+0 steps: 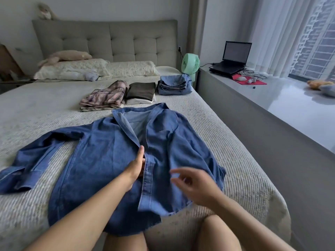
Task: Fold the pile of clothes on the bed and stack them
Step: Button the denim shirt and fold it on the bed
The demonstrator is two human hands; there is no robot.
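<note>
Soft daylight comes in from the window [308, 42] on your right, filtered by the sheer curtain [275, 33], so the room reads dim and cool. You get a pale glare off the glossy ledge [290, 105] under it. The laptop screen [236, 50] glows faintly. Shadows on the bed [226, 124] are gentle. Your right hand [194, 185] smears with motion blur, fingers ghosted; your left hand [136, 165] looks sharper. Wide-angle bending curves the frame's edges, and the far headboard [105, 40] looks soft.

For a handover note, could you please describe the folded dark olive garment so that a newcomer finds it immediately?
Look below the grey headboard, past the pillows, at three folded stacks. The dark olive garment tops the middle one, on cream fabric, between the plaid stack and the denim stack.
</note>
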